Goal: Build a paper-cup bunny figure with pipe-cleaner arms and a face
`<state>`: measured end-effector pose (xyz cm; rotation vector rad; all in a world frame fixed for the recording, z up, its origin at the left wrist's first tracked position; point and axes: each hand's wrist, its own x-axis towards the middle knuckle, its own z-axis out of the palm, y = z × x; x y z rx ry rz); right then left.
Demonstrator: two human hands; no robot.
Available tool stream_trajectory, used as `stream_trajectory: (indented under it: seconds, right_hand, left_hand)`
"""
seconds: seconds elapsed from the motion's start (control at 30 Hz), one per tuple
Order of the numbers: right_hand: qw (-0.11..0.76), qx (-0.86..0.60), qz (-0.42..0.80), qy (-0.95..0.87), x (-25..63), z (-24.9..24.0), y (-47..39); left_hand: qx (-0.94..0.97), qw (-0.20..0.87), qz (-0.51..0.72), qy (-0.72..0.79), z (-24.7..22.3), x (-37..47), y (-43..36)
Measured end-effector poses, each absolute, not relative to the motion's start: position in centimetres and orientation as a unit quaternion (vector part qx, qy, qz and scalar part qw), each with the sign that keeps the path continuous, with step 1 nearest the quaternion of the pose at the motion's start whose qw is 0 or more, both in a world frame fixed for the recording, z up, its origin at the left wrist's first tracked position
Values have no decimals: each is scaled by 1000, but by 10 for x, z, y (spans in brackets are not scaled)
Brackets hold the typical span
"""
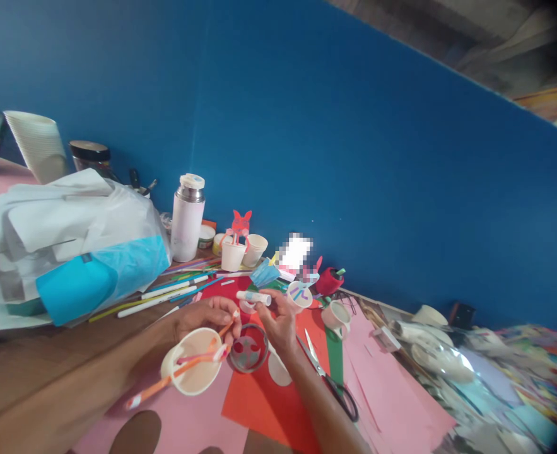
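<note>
My left hand (214,317) pinches the end of an orange paper strip (226,326) with a white tip. Below that hand a paper cup (197,369) lies tilted, its mouth facing me, and an orange strip (158,386) with a white end runs across its rim. My right hand (281,321) is closed on a white tube that looks like a glue stick (254,297), held level beside the left fingers. A round clear container (248,349) with red and grey pieces sits under and between the hands. Scissors (328,375) lie right of my right forearm.
Orange sheets (259,403) and pink paper (392,384) cover the table. A flask (188,217), a cup with a red paper animal (233,255), and a mug (337,318) stand behind. Left are markers (158,304) and a stuffed plastic bag (84,246); a blue wall (354,157) closes the back.
</note>
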<state>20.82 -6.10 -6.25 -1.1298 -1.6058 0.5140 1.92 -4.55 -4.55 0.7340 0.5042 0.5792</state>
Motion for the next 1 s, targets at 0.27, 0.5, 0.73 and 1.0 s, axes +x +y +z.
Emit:
stream_trajectory:
  seconds: [0.27, 0.5, 0.73, 1.0]
  right_hand:
    - [420, -517, 253, -702, 198, -74, -62]
    - [334, -488, 144, -793, 198, -81, -66]
    - [308, -459, 48, -832, 195, -89, -62]
    - [362, -459, 83, -807, 218, -61, -63]
  left_hand:
    - [376, 883, 248, 130, -57, 41, -63]
    - [369, 875, 288, 120, -45, 48, -69]
    - [368, 865, 321, 119, -56, 53, -67]
    - [366, 866, 306, 148, -68, 47, -59]
